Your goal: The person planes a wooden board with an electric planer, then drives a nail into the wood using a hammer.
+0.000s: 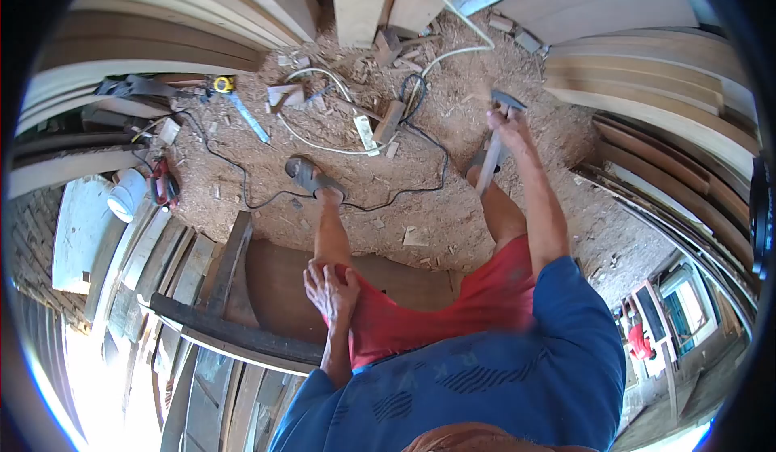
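Observation:
My right hand [511,124] is closed around a hammer [490,161] just below its metal head, which points away from me. The handle hangs down beside my right lower leg and sandalled foot. On my left knee, over the edge of the red shorts [428,314], lies my left hand [331,292], fingers spread and holding nothing. My left foot wears a dark sandal [304,174] and stands on the sawdust-covered ground.
A black cord [388,206] and a pale hose [461,49] cross the ground among wood offcuts [390,120]. A yellow tape measure [223,85] lies at left, near a white bucket [128,195]. Stacked boards [647,88] line both sides. Someone in red is at far right.

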